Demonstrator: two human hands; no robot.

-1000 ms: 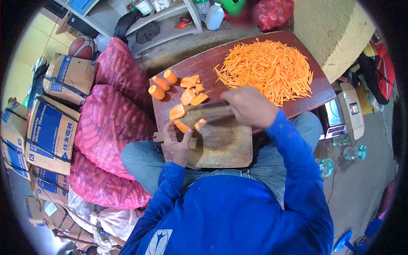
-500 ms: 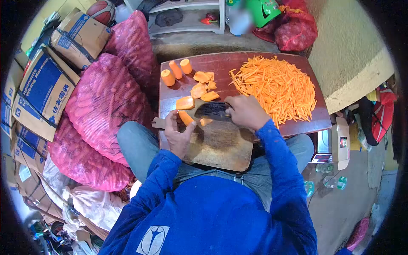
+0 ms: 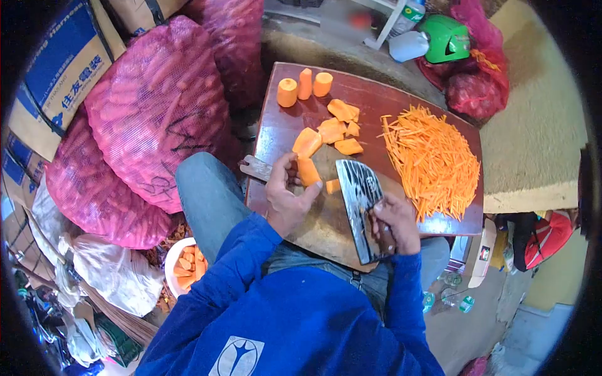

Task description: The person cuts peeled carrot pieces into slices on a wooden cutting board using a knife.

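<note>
A carrot piece (image 3: 308, 171) is pinched between the thumb and fingers of my left hand (image 3: 290, 199), over the wooden chopping board (image 3: 313, 230). A small cut piece (image 3: 333, 186) lies just right of it. My right hand (image 3: 396, 223) is closed round the grip of a wide-bladed cleaver (image 3: 361, 203), its flat face turned up and wet. Beyond the board are several carrot chunks (image 3: 331, 130) and three carrot pieces (image 3: 304, 85) near the far left corner. Thin carrot strips (image 3: 433, 164) form a large heap on the right of the red table (image 3: 376, 97).
Pink mesh sacks of carrots (image 3: 163, 113) stand at the left, beside cardboard boxes (image 3: 56, 75). A white bucket (image 3: 180, 266) holding carrot pieces is at the lower left. A green helmet-like object (image 3: 445, 39) and a red mesh bag (image 3: 476, 94) are behind the table.
The cleaver has come toward my body and turned, showing its flat face. My left hand keeps hold of the carrot piece. The view has shifted, bringing the white bucket fully into sight.
</note>
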